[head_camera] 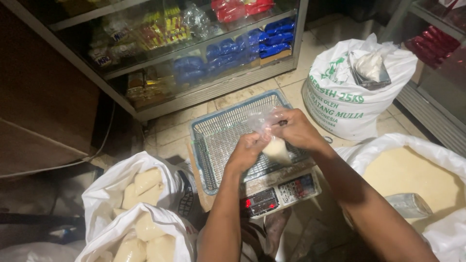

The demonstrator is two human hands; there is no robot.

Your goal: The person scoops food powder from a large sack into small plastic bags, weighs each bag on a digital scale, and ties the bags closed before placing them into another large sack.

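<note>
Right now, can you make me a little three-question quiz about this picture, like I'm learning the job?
1. True or false: both hands grip one small clear bag of pale grains.
2. What does the blue mesh basket sit on? A) a digital scale B) a chair C) a shelf
3. Fill in: the white sack at lower left holds filled small ____.

Key:
1. True. The left hand holds the bag's side and the right hand pinches its top, over the basket.
2. A.
3. Bags.
</note>
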